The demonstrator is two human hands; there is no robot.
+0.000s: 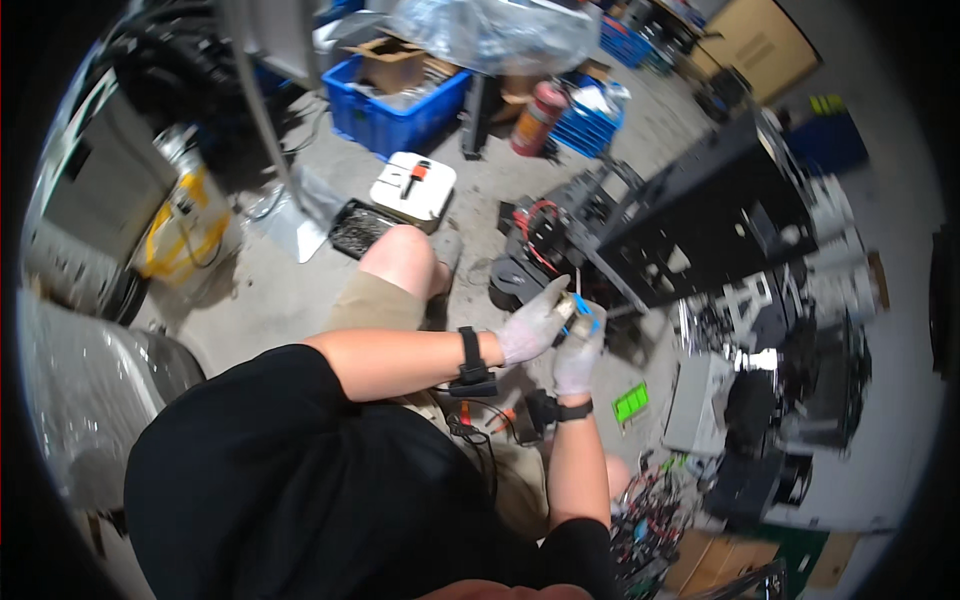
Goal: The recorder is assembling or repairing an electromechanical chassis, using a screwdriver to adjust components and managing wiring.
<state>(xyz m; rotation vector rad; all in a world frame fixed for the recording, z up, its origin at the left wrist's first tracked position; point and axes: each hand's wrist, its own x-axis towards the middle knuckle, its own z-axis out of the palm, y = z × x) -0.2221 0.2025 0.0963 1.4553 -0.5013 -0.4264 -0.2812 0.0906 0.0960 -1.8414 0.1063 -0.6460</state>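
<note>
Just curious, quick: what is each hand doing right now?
Left hand: closed on a small metallic part.
Right hand: closed on the same part.

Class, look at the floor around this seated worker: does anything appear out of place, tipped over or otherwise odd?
Yes. A red cylinder, seemingly a fire extinguisher, lies on its side on the floor between the blue crates. A loose tangle of coloured wires sprawls beside the worker's right arm.

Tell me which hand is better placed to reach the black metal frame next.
Probably the right hand: it sits nearer the black metal frame. The left hand comes across from the far side. Both hands pinch a small blue-and-silver part, so either must let go first.
</note>
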